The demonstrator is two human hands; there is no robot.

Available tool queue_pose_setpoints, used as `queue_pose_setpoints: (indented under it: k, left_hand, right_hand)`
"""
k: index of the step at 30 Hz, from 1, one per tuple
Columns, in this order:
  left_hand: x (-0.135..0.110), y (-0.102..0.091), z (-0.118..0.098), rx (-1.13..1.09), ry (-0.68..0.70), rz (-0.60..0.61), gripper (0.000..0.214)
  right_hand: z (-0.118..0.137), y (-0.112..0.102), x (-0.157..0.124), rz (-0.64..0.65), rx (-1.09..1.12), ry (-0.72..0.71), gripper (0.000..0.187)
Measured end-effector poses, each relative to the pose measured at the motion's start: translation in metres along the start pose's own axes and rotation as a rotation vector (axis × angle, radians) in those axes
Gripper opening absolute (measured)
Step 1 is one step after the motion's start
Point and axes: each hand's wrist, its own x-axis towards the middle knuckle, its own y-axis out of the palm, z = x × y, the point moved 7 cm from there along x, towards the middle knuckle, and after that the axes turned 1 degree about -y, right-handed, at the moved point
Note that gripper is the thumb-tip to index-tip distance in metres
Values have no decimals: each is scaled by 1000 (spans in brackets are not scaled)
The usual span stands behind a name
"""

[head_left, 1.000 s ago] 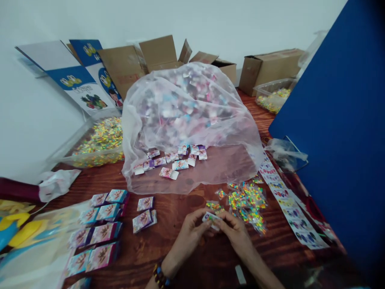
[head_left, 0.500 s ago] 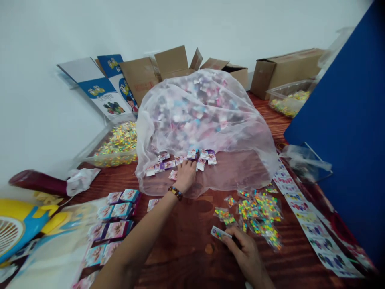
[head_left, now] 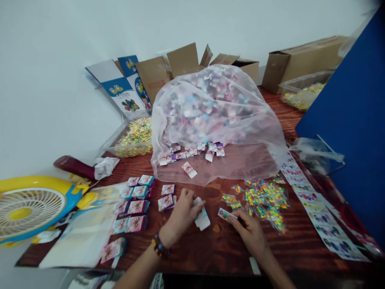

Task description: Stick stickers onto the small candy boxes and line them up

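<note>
The left hand (head_left: 182,216) reaches the right hand (head_left: 248,233) only around a white packet (head_left: 202,220); stacked printed packets (head_left: 135,204) block leftward, bead sachets (head_left: 266,200) rightward, and the mesh bag (head_left: 216,120) ahead.

Packing bench against a white wall, cartons stacked behind

A wooden bench (head_left: 216,255) runs to the white wall (head_left: 60,48), where open cardboard cartons (head_left: 153,78) and printed boards (head_left: 120,86) lean. Clear plastic tubs (head_left: 132,140) of small multicoloured pieces sit at the back, with another tub (head_left: 303,90) beside a closed carton (head_left: 300,64). A yellow-and-blue fan (head_left: 33,210) and a maroon roll (head_left: 72,166) lie left; a printed strip (head_left: 319,212), crumpled plastic bag (head_left: 315,154) and blue panel (head_left: 343,120) lie right.
</note>
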Motion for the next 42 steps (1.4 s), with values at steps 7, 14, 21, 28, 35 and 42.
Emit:
queue_pose_setpoints:
  k: [7, 14, 21, 28, 35, 42]
  left_hand:
    - [-51, 16, 13, 217, 90, 14, 52]
    - [-53, 32, -3, 328, 424, 260, 70]
    - [-54, 32, -18, 350, 305, 196, 52]
    - [-64, 41, -14, 199, 211, 54, 38]
    - [-78, 31, -20, -128, 283, -74, 38]
    - [-90, 34, -15, -145, 290, -135, 39]
  right_hand:
    - [1, -1, -1, -16, 24, -10, 29]
    - [-2, 1, -3, -23, 132, 3, 30]
    - [-21, 6, -3, 9, 249, 80, 34]
    - [-10, 0, -5, -29, 312, 85, 33]
    - [27, 3, -7, 45, 344, 81, 31]
    - [35, 6, -5, 76, 217, 33, 27]
